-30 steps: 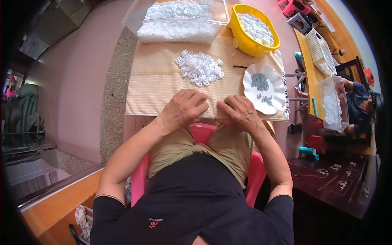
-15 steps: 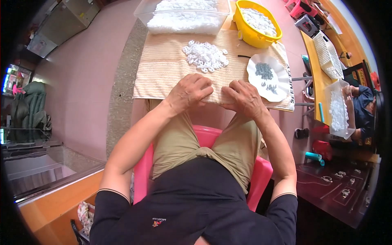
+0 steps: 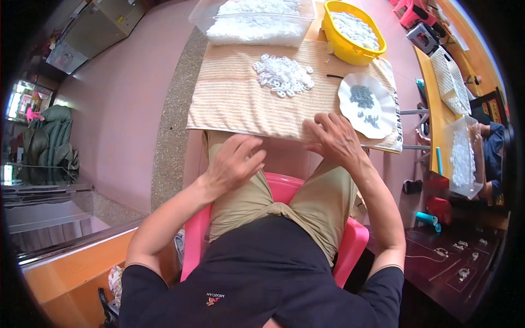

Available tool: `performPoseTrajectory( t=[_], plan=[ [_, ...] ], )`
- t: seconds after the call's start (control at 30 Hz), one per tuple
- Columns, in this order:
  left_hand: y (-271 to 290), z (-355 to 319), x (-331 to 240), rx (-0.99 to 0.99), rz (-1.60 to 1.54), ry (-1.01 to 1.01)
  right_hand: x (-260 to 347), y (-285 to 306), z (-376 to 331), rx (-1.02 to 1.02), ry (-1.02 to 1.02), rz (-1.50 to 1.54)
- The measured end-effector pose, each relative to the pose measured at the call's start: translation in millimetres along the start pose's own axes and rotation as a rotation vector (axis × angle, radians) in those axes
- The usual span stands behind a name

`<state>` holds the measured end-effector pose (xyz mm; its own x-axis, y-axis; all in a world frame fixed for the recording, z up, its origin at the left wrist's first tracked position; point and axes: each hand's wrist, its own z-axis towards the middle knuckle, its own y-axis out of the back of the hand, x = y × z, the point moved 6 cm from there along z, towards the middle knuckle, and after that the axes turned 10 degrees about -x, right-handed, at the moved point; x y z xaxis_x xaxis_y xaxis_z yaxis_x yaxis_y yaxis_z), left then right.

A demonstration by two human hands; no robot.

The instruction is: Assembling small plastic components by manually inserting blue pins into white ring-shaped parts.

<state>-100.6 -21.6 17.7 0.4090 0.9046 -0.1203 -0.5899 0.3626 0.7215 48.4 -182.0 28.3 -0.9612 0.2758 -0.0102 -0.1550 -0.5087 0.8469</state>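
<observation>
Striped woven cloth (image 3: 240,104) under hands (image 3: 334,141)

The left hand (image 3: 234,163) is resting on the person's thigh, just short of the near edge of the cloth (image 3: 246,104) that is covering the surface. The right hand (image 3: 334,139) is lying on that near edge, to the right of the left hand. A plate (image 3: 383,117) is sitting just beyond the right hand, slightly to its right. A pile of small rings (image 3: 283,75) is lying farther out, beyond and between both hands. A tub (image 3: 251,24) and a basket (image 3: 350,52) are standing behind the pile.
</observation>
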Motion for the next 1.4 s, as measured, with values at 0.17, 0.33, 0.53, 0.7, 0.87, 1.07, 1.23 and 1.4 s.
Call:
performPoseTrajectory(
  t=[0.17, 0.33, 0.53, 0.7, 0.87, 1.07, 1.23, 1.4],
  plan=[
    [35.9, -67.4, 13.6, 0.257, 0.009, 0.283, 31.7, 0.8, -29.6, 0.155, 0.103, 0.231],
    [51.2, -99.1, 15.8, 0.265, -0.038, 0.586, 46.9, 0.9, -120.1, 0.595, -0.044, 0.496],
    [55.8, -123.6, 19.6, 0.243, -0.086, 0.771, 45.0, 39.0, -167.1, 0.776, -0.55, 0.663],
    [51.5, -125.0, 25.2, 0.216, -0.083, 0.748, 58.9, 50.1, -175.7, 0.58, -0.434, 0.544],
    [49.4, -122.7, 27.0, 0.246, -0.053, 0.79, 50.2, 42.3, -199.0, 0.434, -0.621, 0.512],
    [50.1, -133.6, 34.6, 0.182, -0.006, 0.835, 49.5, 44.9, -199.5, 0.434, -0.562, 0.576],
    [59.1, -126.1, 39.3, 0.178, -0.037, 0.927, 45.4, 44.1, -217.6, 0.361, -0.666, 0.561],
    [62.3, -136.4, 43.4, 0.123, -0.077, 0.988, 39.8, 46.6, -236.2, 0.396, -0.841, 0.498]
  ],
)
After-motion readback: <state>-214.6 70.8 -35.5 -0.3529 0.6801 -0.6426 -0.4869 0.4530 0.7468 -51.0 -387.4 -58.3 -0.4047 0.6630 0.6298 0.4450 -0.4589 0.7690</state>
